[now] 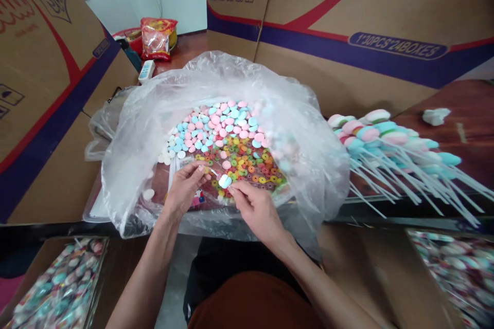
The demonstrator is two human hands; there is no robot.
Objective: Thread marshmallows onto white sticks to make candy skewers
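My left hand (185, 187) pinches a thin white stick (213, 171) between thumb and fingertips, over the open clear plastic bag (131, 139). At the stick's other end is a blue and white marshmallow (225, 181), gripped by the fingertips of my right hand (257, 208). Beyond my hands lie loose pink, blue and white marshmallows (231, 121). Nearer, many colourful ring-shaped gummies (250, 164) spread across the bag. A single white marshmallow (148, 194) rests left of my left hand.
Finished-looking marshmallow skewers (389, 136) are piled on the table at right, sticks towards me. Large cardboard boxes (328, 25) stand behind and at left. Boxes of wrapped sweets (57, 288) sit below on both sides. A red snack packet (156, 38) lies at the back.
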